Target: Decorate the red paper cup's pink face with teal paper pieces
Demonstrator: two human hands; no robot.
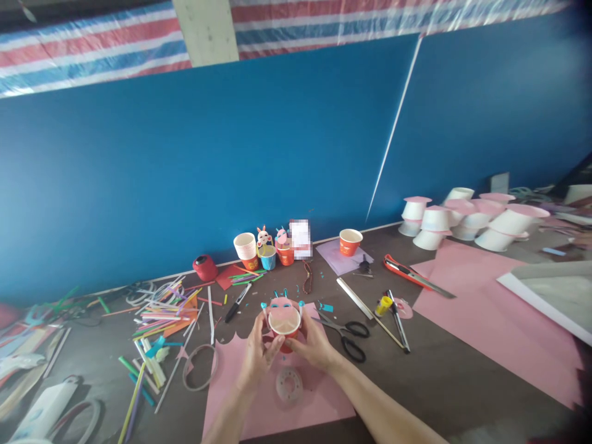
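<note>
A red paper cup (pixel 285 323) with a pink paper face and blue antenna-like pieces is held between my two hands. My left hand (pixel 259 350) wraps round its left side, and my right hand (pixel 314 342) grips its right side, both thumbs at the near side. Below the cup lies a pink paper sheet (pixel 259 413) with a scalloped top edge. A round translucent tape roll (pixel 289 385) rests on that sheet. Black-handled scissors (pixel 345 335) lie just right of my right hand.
Paper straws (pixel 166 311) are heaped at the left near a grey ring (pixel 200 367). Stacked cups (pixel 245 246) and decorated cups stand at the back. An orange cutter (pixel 416 276), a pink sheet (pixel 504 314) and several white cups (pixel 432 227) are at the right.
</note>
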